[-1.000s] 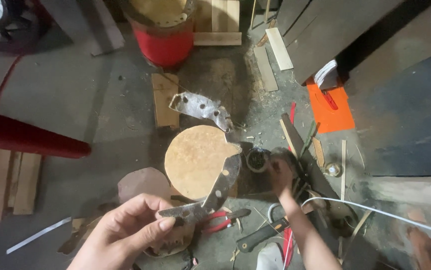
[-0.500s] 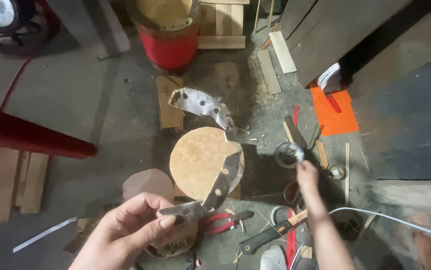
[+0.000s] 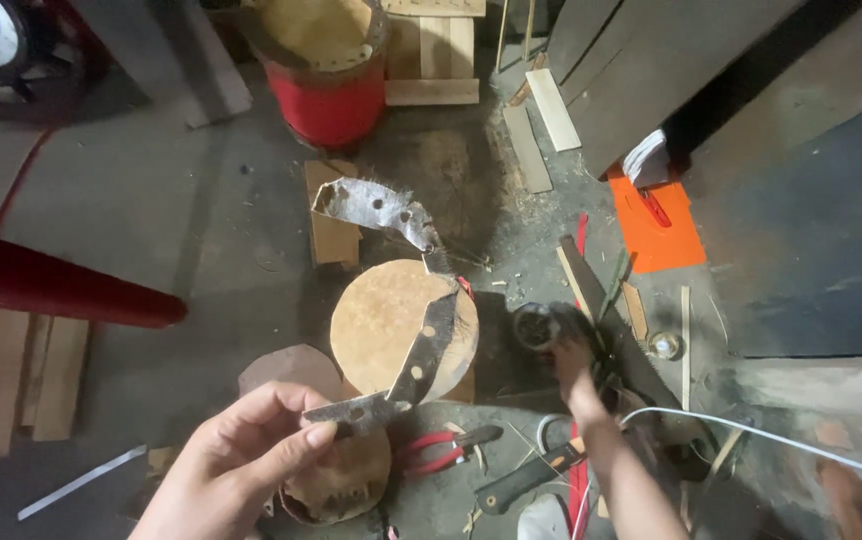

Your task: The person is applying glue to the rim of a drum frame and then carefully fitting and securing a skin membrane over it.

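Nearest the camera, the left hand [image 3: 236, 465] is closed in a pinch on the near end of a curved strip of hide [image 3: 391, 300], punched with holes and fringed with hair, which is held up in an arc over the floor. The right hand [image 3: 571, 362] is stretched down to a small round tin [image 3: 536, 325] on the concrete floor [image 3: 151, 200]; whether the tin is gripped or only touched cannot be told, since the fingers are dark and blurred there.

A slip could be judged likely: the strip is held by one thin end only, so its stiff free end may swing or twist out of the pinch. The tin could be tipped by a reach made among so many loose tools.

Below the strip a round wooden block [image 3: 391, 315] stands on the floor, with red-handled pliers [image 3: 441, 450] and a dark-handled knife [image 3: 531, 478] just beside it, and a white cable [image 3: 751, 432] is trailed past the right forearm. Farther off, an orange plastic piece [image 3: 656, 225] lies near dark planks [image 3: 631, 70], offcuts of wood [image 3: 431, 60] are scattered about, and a red drum shell [image 3: 326, 70] stands at the far edge. A red pole [image 3: 51, 285] is laid along the left side.
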